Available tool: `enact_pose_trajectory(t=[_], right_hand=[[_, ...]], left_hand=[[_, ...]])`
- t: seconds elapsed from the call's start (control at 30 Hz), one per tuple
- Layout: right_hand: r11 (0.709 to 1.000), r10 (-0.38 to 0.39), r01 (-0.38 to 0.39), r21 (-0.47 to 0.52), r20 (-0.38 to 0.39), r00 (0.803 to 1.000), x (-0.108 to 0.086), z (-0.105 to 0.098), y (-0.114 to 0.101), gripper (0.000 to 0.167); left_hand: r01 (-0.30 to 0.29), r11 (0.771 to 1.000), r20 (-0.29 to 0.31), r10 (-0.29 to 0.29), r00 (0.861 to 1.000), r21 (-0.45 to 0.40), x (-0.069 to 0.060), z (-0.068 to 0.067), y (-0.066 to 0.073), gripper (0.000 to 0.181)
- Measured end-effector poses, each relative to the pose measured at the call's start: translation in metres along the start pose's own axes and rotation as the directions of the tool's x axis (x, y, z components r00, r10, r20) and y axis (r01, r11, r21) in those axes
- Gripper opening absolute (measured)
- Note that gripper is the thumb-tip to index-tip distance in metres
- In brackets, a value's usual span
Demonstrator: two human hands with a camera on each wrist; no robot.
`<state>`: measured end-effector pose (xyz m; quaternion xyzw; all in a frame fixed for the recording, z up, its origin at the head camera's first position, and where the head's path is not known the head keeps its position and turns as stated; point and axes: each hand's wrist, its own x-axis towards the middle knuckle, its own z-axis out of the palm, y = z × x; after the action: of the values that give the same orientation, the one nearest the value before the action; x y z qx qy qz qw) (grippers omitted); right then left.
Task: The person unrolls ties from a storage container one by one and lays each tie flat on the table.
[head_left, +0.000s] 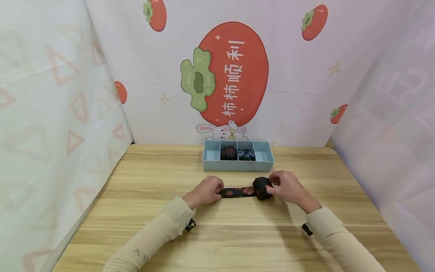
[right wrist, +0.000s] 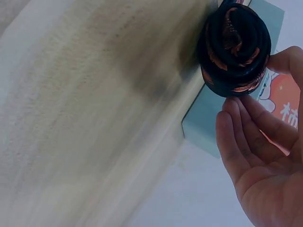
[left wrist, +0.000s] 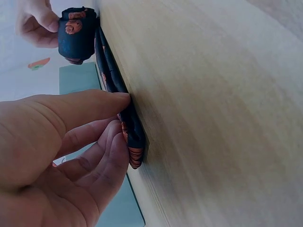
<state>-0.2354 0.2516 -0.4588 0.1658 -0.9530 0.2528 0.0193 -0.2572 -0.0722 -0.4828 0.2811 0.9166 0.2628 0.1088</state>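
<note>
Presumably light and soft, the floral cloth strip (head_left: 246, 191) is aptly pinched: tail (head_left: 232, 193) by left grip (head_left: 204, 191), coil (head_left: 262, 188) by right grip (head_left: 289, 187).

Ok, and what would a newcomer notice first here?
The big red fruit print on the back curtain probably comes first. Below, at the wooden table, the left hand pinches a dark floral strip while the right hand holds its rolled end. Beyond sits a blue divided tray, two dark rolls in its middle.
</note>
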Motion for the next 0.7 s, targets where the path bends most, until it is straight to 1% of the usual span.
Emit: enact_pose_trajectory(t=[0.1,0.17,0.3,0.4,0.53,0.63,0.7], right_hand=[[1.000,-0.004,0.004,0.000,0.004,1.000,0.001,-0.002,0.001,0.027],[1.000,-0.017,0.017,-0.016,-0.002,1.000,0.002,-0.004,-0.002,0.027],[0.997,-0.069,0.069,-0.037,-0.006,0.998,0.007,-0.009,-0.015,0.030],[0.994,-0.106,0.107,-0.029,0.017,0.994,0.013,-0.009,-0.026,0.033],[0.985,-0.168,0.169,-0.021,0.056,0.984,0.019,-0.004,-0.034,0.030],[0.973,-0.226,0.228,-0.037,0.066,0.972,0.023,0.003,-0.033,0.026],[0.966,-0.250,0.254,-0.052,0.068,0.966,0.023,0.007,-0.031,0.024]], left_hand=[[0.007,1.000,0.003,-0.007,1.000,-0.004,0.001,0.000,0.000,0.016],[0.005,1.000,0.004,-0.005,1.000,-0.007,0.001,0.000,0.000,0.016],[-0.002,1.000,0.002,0.002,1.000,-0.011,0.001,0.000,-0.001,0.016],[-0.006,1.000,-0.001,0.006,1.000,-0.012,0.001,0.000,-0.001,0.016],[-0.001,1.000,0.002,0.001,1.000,-0.010,0.001,-0.001,-0.001,0.016],[0.000,1.000,0.005,0.000,1.000,-0.002,0.001,-0.001,0.000,0.016],[0.003,1.000,0.004,-0.003,1.000,0.005,0.001,-0.001,0.000,0.016]])
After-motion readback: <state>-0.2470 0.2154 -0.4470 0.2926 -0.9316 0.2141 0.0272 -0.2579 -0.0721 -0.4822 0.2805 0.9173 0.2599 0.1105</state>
